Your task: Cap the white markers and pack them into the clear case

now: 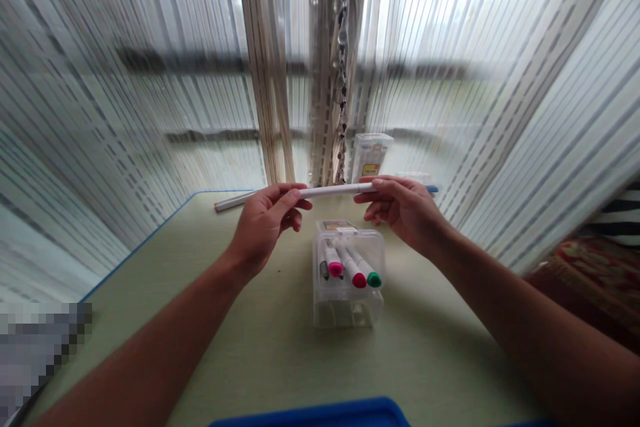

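Curtains (195, 27) hang behind held marker (335, 191); yellow label (371, 169) illegible.

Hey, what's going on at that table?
A person holds a white marker above the table, left hand at one end, right hand at the other. Nearer the person, a clear box holds markers with pink, red and green ends.

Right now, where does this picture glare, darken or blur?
Head view: the curtain glares brightest at upper right; its stripes fan outward, suggesting wide-angle distortion; dark bars behind it blur. Head view: the table is dimmer, with soft shadow right of the clear box; the white pen looks clearer than those bars.
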Motion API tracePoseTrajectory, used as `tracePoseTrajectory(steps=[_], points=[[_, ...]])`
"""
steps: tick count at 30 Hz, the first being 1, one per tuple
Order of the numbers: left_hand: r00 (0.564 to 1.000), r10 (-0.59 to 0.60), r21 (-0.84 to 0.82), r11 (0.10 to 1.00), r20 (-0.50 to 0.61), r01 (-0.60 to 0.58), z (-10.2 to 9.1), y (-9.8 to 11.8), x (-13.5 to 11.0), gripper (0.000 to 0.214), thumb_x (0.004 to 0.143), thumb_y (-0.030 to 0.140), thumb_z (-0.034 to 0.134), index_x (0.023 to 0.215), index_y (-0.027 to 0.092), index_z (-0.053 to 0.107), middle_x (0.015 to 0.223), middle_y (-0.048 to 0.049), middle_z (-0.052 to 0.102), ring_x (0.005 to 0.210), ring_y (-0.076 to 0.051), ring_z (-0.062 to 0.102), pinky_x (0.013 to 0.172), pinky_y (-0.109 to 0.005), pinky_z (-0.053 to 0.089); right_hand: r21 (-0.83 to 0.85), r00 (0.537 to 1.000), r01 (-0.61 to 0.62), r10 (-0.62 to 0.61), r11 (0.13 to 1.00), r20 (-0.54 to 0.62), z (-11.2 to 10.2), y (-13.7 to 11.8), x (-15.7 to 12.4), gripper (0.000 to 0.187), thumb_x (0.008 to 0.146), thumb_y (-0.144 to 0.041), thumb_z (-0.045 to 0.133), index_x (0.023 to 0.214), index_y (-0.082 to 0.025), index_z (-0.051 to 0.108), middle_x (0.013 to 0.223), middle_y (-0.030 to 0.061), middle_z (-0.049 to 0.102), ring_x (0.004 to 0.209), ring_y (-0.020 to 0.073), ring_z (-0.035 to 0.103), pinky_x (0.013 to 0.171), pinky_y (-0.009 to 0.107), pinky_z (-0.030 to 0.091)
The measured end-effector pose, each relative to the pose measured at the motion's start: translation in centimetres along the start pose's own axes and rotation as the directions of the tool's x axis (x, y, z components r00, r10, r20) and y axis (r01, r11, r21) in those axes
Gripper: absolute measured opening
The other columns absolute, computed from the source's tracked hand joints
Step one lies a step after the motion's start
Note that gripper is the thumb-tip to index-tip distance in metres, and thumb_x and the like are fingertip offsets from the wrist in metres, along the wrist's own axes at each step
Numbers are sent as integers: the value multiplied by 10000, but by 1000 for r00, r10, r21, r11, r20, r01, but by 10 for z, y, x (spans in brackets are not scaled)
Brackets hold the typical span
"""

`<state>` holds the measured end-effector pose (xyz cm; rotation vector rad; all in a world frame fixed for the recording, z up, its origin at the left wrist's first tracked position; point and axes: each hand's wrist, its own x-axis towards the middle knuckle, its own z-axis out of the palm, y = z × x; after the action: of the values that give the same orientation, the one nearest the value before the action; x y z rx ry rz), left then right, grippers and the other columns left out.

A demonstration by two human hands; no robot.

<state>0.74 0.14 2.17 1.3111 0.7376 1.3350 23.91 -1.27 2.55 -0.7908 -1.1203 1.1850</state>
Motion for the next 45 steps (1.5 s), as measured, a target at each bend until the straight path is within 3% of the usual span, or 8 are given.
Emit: tracePoseTrajectory(steps=[7,18,31,45], points=[[997,68,88,994,40,-72,-1,-4,1,325,704,259,851,966,109,733,693,-5,673,513,-73,548,508,-206,413,-74,998,55,-52,996,33,0,4,0,281,659,-280,910,854,-143,762,684,58,767,458,127,678,396,172,479],[995,92,203,974,29,-96,1,-2,-2,312,733,336,839,919,103,747,678,-10,654,522,-82,541,512,-220,410,-135,996,82,-78,987,34,-1,6,-1,287,652,-320,921,793,-146,743,675,47,754,477,121,673,413,185,487],[1000,10,23,1000,0,-10,2,0,-1,256,816,266,737,1010,99,724,775,-68,719,550,-97,584,549,-237,463,-63,1000,15,-15,998,1,0,1,0,263,745,-360,832,866,-135,772,730,85,775,477,121,674,406,186,474],[1000,-24,-74,997,-13,23,3,4,-1,215,882,226,595,983,79,716,743,-99,723,533,-127,584,538,-261,453,-1,999,-36,36,999,2,-1,-3,0,244,836,-232,578,949,-114,760,755,98,784,495,152,685,428,224,494]])
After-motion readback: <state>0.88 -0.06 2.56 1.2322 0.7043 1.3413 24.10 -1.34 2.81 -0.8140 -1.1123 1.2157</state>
